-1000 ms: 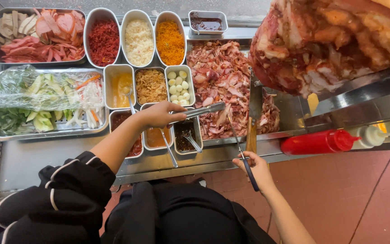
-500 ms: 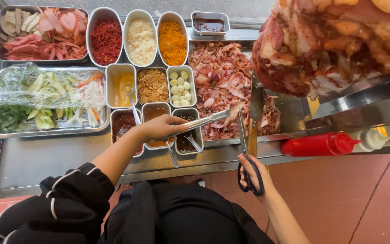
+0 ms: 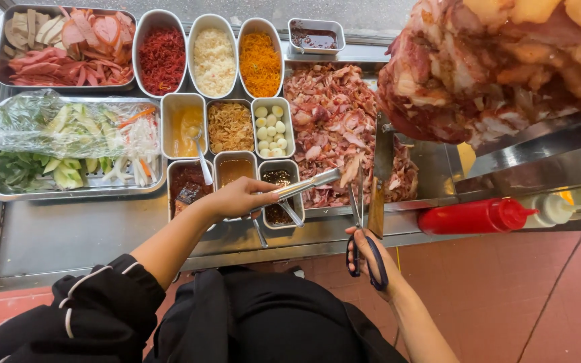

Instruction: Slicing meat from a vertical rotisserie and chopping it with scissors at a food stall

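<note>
Left hand (image 3: 237, 198): closed around the handle end of metal tongs (image 3: 304, 185), reaching out over the small sauce tins.
Tongs: tips pinching a strip of meat (image 3: 352, 169), lifted just above the near edge of the meat tray (image 3: 432, 154).
Right hand (image 3: 371, 255): fingers through the dark loops of scissors (image 3: 361, 222), blades pointing away from the body, up toward the pinched strip.
Scissor blades: too thin to tell whether parted or shut; tips just beside the strip.
Knife (image 3: 379, 181): wooden handle and broad blade, propped on the tray edge just right of the scissors, touching or nearly touching them.
Chopped meat (image 3: 331, 121): heaped in the tray beyond both hands.
Roast on the spit (image 3: 506, 74): hanging above and right of the right hand.
Red squeeze bottle (image 3: 475, 216): lying on the ledge right of the right hand, a white bottle (image 3: 551, 210) beside it.
Sauce tins (image 3: 237, 168): directly under the left wrist and tongs.
Risk, dropped piece: light pinch at the tong tips; likely slip into the dark sauce below or off the ledge.
Risk, knife: scissors working hard against the propped knife; a nudge could tip it toward the floor.
Risk, fingers: little, since the tongs keep the left hand well back from the blades.
</note>
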